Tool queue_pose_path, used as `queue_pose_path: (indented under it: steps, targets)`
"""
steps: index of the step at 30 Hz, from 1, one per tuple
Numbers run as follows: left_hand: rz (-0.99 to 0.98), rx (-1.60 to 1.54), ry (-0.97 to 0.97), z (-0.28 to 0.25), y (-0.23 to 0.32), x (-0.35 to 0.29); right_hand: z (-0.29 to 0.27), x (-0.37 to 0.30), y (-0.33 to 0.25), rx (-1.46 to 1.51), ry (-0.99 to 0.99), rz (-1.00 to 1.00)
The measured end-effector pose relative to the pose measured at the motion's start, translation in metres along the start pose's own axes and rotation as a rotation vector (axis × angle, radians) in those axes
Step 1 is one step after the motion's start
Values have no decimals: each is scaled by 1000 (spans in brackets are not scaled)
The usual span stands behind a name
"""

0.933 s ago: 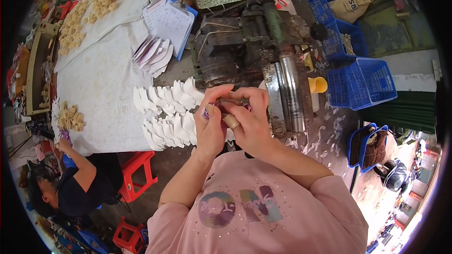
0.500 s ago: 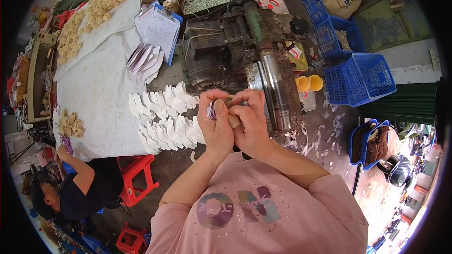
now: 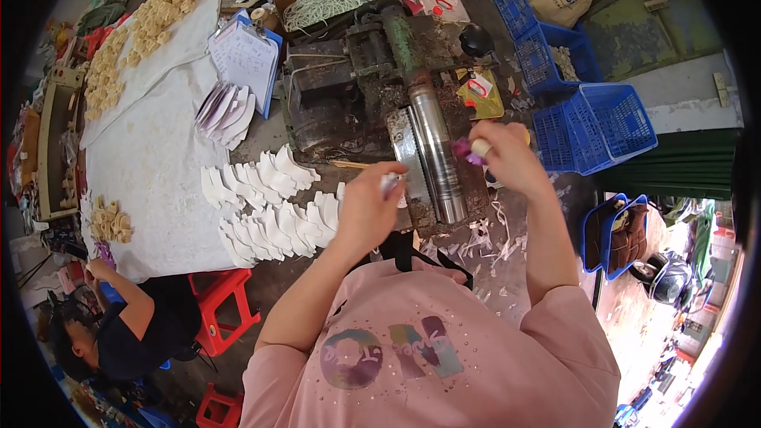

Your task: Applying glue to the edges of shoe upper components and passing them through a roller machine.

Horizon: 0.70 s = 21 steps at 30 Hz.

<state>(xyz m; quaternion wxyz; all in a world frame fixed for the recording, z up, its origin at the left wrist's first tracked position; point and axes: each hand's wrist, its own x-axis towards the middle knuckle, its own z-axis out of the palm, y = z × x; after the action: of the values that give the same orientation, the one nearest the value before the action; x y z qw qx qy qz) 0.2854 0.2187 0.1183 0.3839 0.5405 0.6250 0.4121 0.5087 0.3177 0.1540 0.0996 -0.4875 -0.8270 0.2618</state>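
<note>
My left hand point(image 3: 371, 204) is closed around a small whitish piece with a purple tint point(image 3: 390, 183), blurred by motion, just left of the metal roller point(image 3: 437, 154). My right hand point(image 3: 514, 160) reaches over the roller's right side. Its fingers grip a short cream-coloured piece point(image 3: 479, 147) that has a purple, frilly bit point(image 3: 466, 150) at its left end; what exactly it is cannot be made out. Beside my left hand, two rows of curved white pieces point(image 3: 273, 226) lie overlapping on the table.
The dark machine point(image 3: 325, 95) fills the table's middle. Left of it are a clipboard point(image 3: 246, 55) and a white cloth point(image 3: 151, 166) bearing cream-coloured pieces. Blue crates point(image 3: 598, 131) stand at right. A co-worker point(image 3: 119, 317) sits at lower left by a red stool point(image 3: 224, 313).
My hands were together in front of me and have parted. The right has moved right past the roller with the cream-coloured piece; the left stays left of it. The view has shifted slightly.
</note>
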Motion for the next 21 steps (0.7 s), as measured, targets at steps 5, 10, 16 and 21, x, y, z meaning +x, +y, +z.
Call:
queue_pose_path:
  steps: [5, 10, 16, 21]
  targets:
    - [193, 232, 117, 20, -5, 8, 20, 6, -18, 61, 18, -40]
    - [-62, 57, 147, -6, -14, 2, 25, 5, 1, 332, 285, 142]
    - [-72, 208, 475, -115, -86, -2, 22, -4, 1, 372, 360, 271]
    - [-129, 921, 838, -261, -192, -7, 29, -2, -9, 382, 381, 326]
